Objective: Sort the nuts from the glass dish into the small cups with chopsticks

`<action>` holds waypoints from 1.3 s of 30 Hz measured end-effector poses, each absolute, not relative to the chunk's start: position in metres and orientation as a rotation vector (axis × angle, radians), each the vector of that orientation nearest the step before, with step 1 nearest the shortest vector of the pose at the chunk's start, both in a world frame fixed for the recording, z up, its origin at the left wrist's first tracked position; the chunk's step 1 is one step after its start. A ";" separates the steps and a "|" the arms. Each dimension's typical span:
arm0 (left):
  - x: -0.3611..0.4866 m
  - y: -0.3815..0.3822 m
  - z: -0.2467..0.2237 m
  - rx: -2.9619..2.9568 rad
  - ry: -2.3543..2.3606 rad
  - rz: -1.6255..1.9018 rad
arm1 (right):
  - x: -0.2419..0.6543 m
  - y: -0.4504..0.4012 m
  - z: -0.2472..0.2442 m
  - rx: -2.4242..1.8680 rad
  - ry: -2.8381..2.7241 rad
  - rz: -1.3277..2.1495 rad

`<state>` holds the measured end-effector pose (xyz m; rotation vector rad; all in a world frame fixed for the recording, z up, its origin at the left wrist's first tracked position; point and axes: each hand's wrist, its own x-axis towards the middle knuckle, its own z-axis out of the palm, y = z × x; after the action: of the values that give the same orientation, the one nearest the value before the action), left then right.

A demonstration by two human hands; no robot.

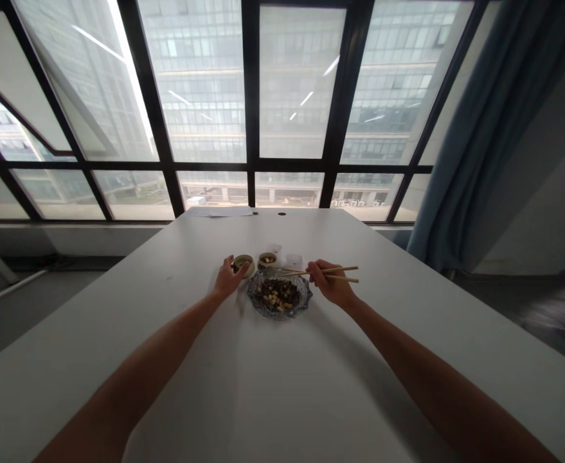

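Near the middle of the table [282, 373], in the head view, a pair of chopsticks [346, 269] is held in the right hand [333, 284], fingers closed around the shafts. Long axis laid roughly crosswise, left to right; tips pointed left, over the far right part of the glass bowl [306, 297]; back ends pointed right, past the hand, and spread apart. Whether anything is gripped between the tips cannot be told.

Glass bowl: wavy rim, set on the table between the forearms. Filled with a mix of pale, nut-like pieces [273, 299] and small dark pieces [289, 289].

Left bowl [244, 262]: small, greenish, just beyond the glass bowl to its left. Grasped by the left hand [227, 280], with the thumb at the near side and the fingers at the left side. Contents too small to be made out.

Second small bowl [267, 265]: placed to the right of the left bowl, beyond the glass bowl, untouched by either hand. A few pale pieces [268, 259] seen inside.

Two whitish squares [294, 260] are noted beyond the bowls. Papers [219, 211] laid at the table's far edge, by the windows [212, 83]; blue curtain [475, 135] hung at right.
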<state>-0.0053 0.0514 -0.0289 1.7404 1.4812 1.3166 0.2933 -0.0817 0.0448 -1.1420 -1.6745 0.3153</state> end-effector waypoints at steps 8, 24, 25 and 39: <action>-0.012 -0.001 -0.041 1.716 1.457 1.376 | 0.280 -0.103 0.040 -1.195 -1.787 0.098; -0.001 -0.044 -0.031 2.418 1.311 1.591 | 0.275 -0.101 -0.001 -1.136 -1.861 -0.212; -0.001 -0.047 -0.029 2.439 1.309 1.584 | 0.274 -0.101 -0.001 -1.136 -1.852 -0.195; -0.003 -0.061 -0.011 2.399 1.207 1.417 | 0.272 -0.093 -0.001 -1.001 -1.775 -0.203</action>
<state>-0.0028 -0.0608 -0.0114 2.3986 1.2068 1.4167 0.2718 -0.0929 -0.0012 -1.0011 -1.7752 -0.2031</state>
